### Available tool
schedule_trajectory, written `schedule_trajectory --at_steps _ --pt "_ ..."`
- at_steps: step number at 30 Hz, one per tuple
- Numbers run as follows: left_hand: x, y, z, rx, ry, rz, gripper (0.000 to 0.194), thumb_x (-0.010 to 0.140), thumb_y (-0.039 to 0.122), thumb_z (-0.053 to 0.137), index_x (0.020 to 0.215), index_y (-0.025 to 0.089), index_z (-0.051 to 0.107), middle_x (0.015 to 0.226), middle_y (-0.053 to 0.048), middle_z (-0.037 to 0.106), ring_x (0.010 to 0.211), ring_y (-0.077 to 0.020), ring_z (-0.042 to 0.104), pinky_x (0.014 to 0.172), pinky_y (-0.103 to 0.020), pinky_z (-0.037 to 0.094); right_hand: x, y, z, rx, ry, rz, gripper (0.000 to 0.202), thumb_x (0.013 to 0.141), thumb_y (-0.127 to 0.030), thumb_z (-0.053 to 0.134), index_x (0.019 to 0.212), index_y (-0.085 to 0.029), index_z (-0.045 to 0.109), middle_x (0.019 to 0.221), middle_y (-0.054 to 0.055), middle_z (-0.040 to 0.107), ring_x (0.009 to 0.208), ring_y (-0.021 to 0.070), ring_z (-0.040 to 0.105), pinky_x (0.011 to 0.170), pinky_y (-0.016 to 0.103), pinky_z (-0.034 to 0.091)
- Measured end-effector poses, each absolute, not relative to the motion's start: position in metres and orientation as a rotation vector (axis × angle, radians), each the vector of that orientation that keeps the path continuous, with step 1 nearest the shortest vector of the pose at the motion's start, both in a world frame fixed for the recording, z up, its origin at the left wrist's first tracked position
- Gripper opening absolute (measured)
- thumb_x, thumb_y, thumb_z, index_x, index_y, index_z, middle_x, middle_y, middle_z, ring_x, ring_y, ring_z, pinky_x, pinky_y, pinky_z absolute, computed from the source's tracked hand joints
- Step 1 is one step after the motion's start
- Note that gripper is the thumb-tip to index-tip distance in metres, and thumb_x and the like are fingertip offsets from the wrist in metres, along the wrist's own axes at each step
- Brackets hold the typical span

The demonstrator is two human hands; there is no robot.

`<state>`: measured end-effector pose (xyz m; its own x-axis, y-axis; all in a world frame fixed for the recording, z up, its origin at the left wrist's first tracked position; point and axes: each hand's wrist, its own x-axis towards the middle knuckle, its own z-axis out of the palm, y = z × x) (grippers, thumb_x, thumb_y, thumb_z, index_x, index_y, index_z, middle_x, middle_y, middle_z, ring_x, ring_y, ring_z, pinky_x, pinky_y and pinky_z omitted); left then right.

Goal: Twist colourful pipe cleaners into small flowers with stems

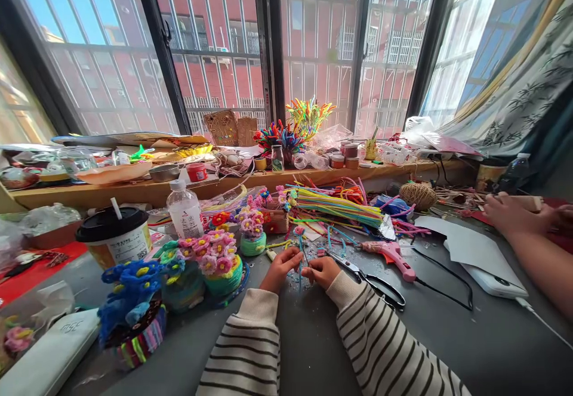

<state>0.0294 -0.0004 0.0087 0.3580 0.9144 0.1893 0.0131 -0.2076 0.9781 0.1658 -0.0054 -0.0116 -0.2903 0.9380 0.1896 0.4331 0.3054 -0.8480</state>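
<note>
My left hand pinches a thin blue pipe cleaner that stands roughly upright, with a small pink flower at its top. Close beside it, my right hand is closed with its fingertips at the same stem, lower down. Just right of that hand lie scissors with black handles. A pink hot glue gun rests behind them. Bits of blue pipe cleaner and small scraps are scattered around my hands. To my left stand pots of pipe-cleaner flowers, one pink and one blue.
Bundled long pipe cleaners lie at the back. A lidded cup and a plastic bottle stand left. A white device with a cable is at right, near another person's hand. A cluttered ledge runs below the window.
</note>
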Motion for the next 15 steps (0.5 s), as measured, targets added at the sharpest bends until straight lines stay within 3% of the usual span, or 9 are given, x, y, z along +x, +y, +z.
schedule_trajectory --at_steps 4,15 --pt "0.0294 0.0006 0.0077 1.522 0.909 1.081 0.02 0.063 0.036 0.048 0.054 0.019 0.041 0.049 0.003 0.036 0.048 -0.0091 0.035 0.048 -0.023 0.031 0.1656 -0.0052 -0.01 -1.25 -1.839 0.88 0.051 0.054 -0.058 0.054 0.031 -0.015 0.04 0.03 -0.005 0.032 0.034 0.0038 0.024 0.037 0.019 0.018" --pt "0.0308 -0.0022 0.0122 1.543 0.903 1.033 0.023 0.06 0.039 0.049 0.052 0.019 0.04 0.049 0.003 0.036 0.048 -0.0091 0.034 0.048 -0.022 0.031 0.1666 -0.0029 -0.0154 -1.222 -1.888 0.895 0.052 0.056 -0.061 0.049 0.036 -0.014 0.046 0.034 -0.004 0.039 0.035 0.0041 0.029 0.037 0.019 0.019"
